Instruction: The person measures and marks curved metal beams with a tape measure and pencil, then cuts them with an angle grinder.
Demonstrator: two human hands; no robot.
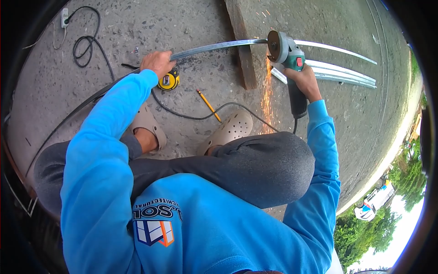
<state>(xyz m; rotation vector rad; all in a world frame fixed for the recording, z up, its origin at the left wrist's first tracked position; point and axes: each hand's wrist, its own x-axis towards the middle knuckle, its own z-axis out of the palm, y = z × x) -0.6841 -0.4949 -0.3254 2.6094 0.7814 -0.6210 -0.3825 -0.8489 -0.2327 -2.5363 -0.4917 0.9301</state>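
My right hand is wrapped round the body of a green and grey angle grinder. Its disc meets a long, thin metal bar, and orange sparks stream down from the contact. My left hand is closed on the bar's left part, pressing it near the ground. Just below that hand lies a yellow and black tape measure. A wooden beam runs under the bar, to the left of the disc. The fingertips of both hands are partly hidden.
Several metal profiles lie on the concrete at the right. A yellow pencil rests between my feet. The grinder's black cable crosses the ground near my shoes. At upper left are a coiled cord and a white socket.
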